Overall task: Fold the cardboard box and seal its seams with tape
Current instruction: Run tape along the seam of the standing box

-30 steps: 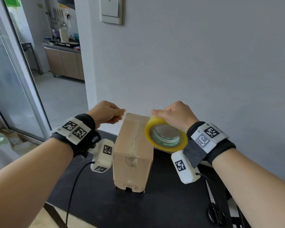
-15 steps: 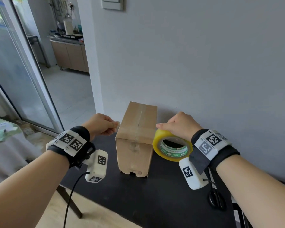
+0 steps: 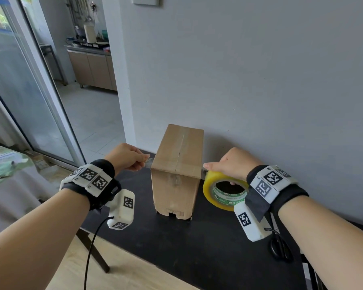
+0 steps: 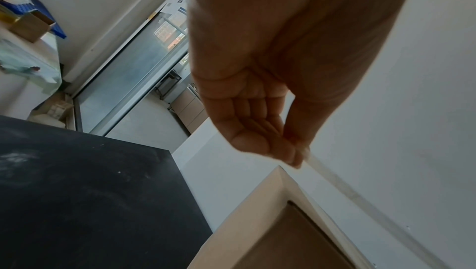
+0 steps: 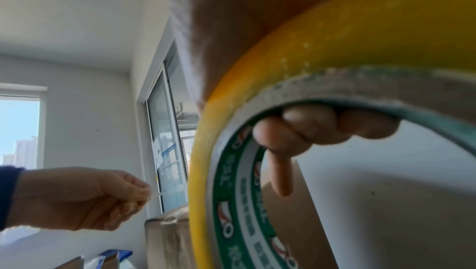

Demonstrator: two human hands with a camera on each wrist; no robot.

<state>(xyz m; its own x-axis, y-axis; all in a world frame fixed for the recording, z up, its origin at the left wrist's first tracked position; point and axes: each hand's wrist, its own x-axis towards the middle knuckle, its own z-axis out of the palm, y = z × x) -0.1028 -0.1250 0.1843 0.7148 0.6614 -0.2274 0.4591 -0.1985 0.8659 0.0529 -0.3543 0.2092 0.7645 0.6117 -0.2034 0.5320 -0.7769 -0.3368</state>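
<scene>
A tall brown cardboard box (image 3: 176,185) stands upright on the black table (image 3: 176,248), its top flaps closed. My left hand (image 3: 128,156) pinches the free end of a clear tape strip (image 3: 176,167) just left of the box's top edge. The strip runs across the top near the front edge to the yellow tape roll (image 3: 224,191). My right hand (image 3: 224,166) grips that roll right of the box, fingers (image 5: 309,129) hooked through its core. In the left wrist view the left hand (image 4: 291,151) holds the strip (image 4: 360,198) taut over the box (image 4: 257,232).
Black-handled scissors (image 3: 280,248) lie on the table at the right, behind my right forearm. A grey wall stands right behind the box. A cable hangs from my left wrist over the table's front-left edge. A glass sliding door and doorway are at the left.
Both hands have come down from box-top height to either side of the box. The stretched tape strip now lies across the top near the front edge.
</scene>
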